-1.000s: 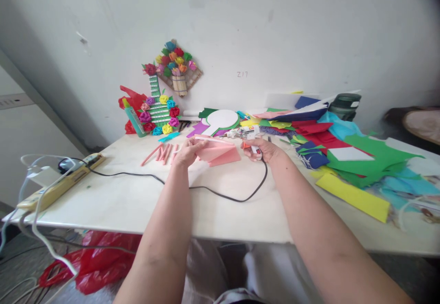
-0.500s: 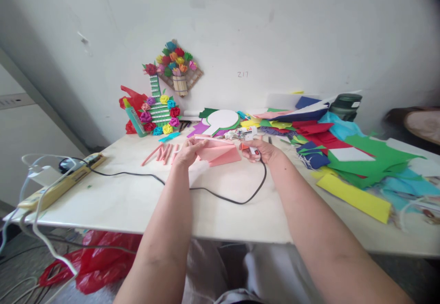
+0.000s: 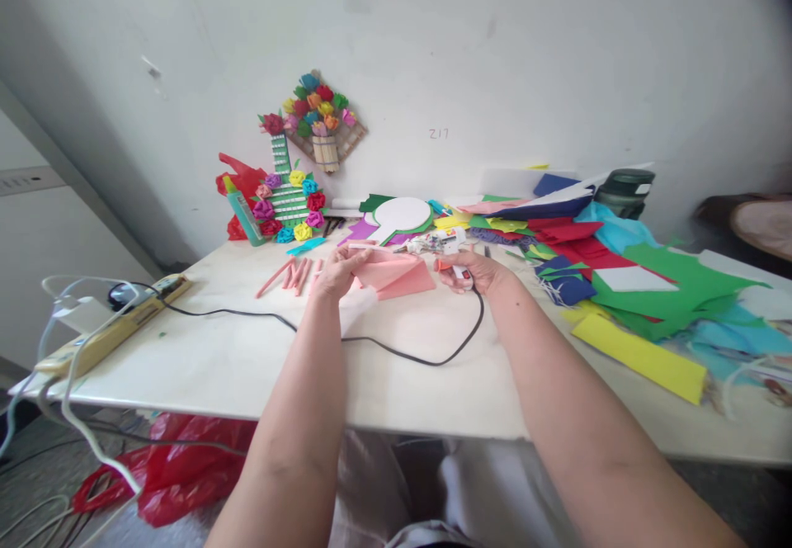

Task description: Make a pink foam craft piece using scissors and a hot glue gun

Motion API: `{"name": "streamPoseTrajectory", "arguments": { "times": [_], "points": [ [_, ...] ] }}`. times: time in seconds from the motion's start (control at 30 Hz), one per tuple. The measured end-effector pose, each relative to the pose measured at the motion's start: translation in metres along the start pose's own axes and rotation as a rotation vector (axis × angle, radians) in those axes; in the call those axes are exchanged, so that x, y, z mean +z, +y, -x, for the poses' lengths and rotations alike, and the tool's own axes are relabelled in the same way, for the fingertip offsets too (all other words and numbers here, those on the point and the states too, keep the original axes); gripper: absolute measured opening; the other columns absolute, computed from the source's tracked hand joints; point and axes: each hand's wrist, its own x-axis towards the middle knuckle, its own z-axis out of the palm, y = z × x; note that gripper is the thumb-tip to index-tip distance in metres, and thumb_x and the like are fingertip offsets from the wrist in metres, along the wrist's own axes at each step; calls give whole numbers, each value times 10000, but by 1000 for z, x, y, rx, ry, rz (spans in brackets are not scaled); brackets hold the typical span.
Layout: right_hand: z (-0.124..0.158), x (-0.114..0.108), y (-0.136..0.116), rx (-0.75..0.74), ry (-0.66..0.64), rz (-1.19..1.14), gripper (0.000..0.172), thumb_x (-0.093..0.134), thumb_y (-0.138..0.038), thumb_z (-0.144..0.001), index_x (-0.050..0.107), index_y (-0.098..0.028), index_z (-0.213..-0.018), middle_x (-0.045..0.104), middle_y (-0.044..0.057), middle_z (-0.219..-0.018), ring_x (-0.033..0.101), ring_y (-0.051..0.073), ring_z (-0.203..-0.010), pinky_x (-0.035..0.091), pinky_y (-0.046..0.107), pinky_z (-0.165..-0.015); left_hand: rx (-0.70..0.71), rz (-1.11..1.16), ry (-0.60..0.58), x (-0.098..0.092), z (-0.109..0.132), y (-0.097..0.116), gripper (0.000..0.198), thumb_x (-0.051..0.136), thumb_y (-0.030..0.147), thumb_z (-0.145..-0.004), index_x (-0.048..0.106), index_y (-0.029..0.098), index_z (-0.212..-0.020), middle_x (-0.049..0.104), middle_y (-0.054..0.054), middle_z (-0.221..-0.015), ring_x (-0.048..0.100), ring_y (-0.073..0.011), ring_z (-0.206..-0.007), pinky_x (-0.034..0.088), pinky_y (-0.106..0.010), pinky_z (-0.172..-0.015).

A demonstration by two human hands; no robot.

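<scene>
My left hand [image 3: 340, 271] pinches the left end of a pink sheet of paper [image 3: 405, 277], whose far edge looks rolled or folded over. My right hand [image 3: 473, 274] is closed around a white hot glue gun [image 3: 461, 272] with an orange part, just right of the sheet. Its black cord [image 3: 421, 360] loops over the table toward the left. Beside my left hand lie several rolled pink paper tubes [image 3: 297, 276]. The glue gun's nozzle is too small and blurred to make out.
A yellow power strip [image 3: 117, 333] with plugged cables lies at the left edge. Behind it stand a glue bottle [image 3: 242, 211] and a paper-flower guitar [image 3: 290, 201]. White round cutouts [image 3: 402, 214] lie at the back. Coloured paper [image 3: 668, 292] and a dark bottle [image 3: 624, 191] fill the right side.
My right hand with the glue gun has shifted very slightly right and down. The pink sheet's rolled edge has tilted a little in my left hand's hold.
</scene>
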Motion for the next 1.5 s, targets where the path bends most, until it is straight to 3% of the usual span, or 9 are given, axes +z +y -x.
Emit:
{"name": "streamPoseTrajectory", "arguments": {
  "times": [0.43, 0.6, 0.7, 0.8, 0.9, 0.97, 1.03, 1.17, 1.5],
  "points": [
    [6, -3, -5, -47, -7, 16, 227, 630, -334, -706, 608, -109, -724, 553, -6, -463, 286, 25, -259, 306, 193, -313, -40, -67, -48, -1, 2, 1, 414, 736, 353, -615, 670, 113, -946, 613, -20, -594, 548, -122, -468, 418, -224, -424],
    [3, 3, -8, -76, 85, 7, 242, 650, -346, -666, 599, -117, -725, 544, -12, -459, 280, 30, -270, 308, 204, -322, -90, -78, -54, 1, 2, 0, 385, 739, 347, -614, 675, 96, -899, 624, -39, -611, 534, -112, -467, 390, -218, -430],
    [-3, 0, -5, -147, 272, 56, 268, 655, -379, -650, 584, -132, -725, 513, -26, -448, 294, 44, -292, 315, 216, -334, -88, -77, -53, 1, 1, -1, 380, 736, 349, -615, 674, 91, -887, 623, -42, -618, 531, -110, -470, 381, -217, -429],
    [-13, -8, 3, -186, 610, 279, 283, 636, -414, -654, 570, -144, -708, 495, -20, -459, 354, 74, -326, 330, 234, -360, -70, -64, -44, 1, 1, -1, 418, 742, 338, -605, 670, 101, -942, 637, -45, -655, 551, -116, -499, 401, -221, -457],
    [-21, -17, 10, -44, 882, 756, 282, 582, -411, -691, 612, -151, -795, 609, 59, -622, 541, 157, -497, 419, 278, -488, -66, -55, -49, 2, 1, 0, 441, 741, 324, -602, 665, 105, -977, 650, -53, -683, 557, -122, -502, 405, -225, -451],
    [-23, -20, 13, 79, 949, 1098, 304, 566, -387, -699, 636, -166, -895, 665, 114, -832, 624, 239, -755, 457, 329, -647, -70, -46, -54, 3, 1, 1, 453, 732, 326, -609, 657, 106, -998, 653, -55, -691, 550, -126, -482, 393, -228, -419],
    [-24, -20, 15, 207, 919, 1312, 327, 543, -356, -713, 637, -187, -977, 659, 134, -983, 607, 286, -937, 444, 368, -756, -58, -34, -36, 3, 2, 2, 455, 730, 328, -605, 657, 102, -992, 651, -55, -688, 548, -128, -478, 390, -230, -406],
    [-25, -16, 20, 386, 792, 1423, 356, 504, -335, -751, 619, -213, -1064, 645, 132, -1069, 600, 291, -993, 432, 389, -806, -35, -12, 4, 5, 2, 3, 429, 737, 322, -583, 667, 88, -936, 647, -54, -680, 567, -135, -517, 415, -230, -431],
    [-28, -8, 23, 423, 764, 1474, 318, 493, -259, -775, 620, -196, -1059, 645, 131, -1068, 602, 269, -998, 445, 354, -793, -60, -29, -43, 6, 1, -1, 398, 697, 334, -640, 644, 95, -954, 589, -20, -602, 479, -94, -393, 319, -207, -338]
  ]
}}
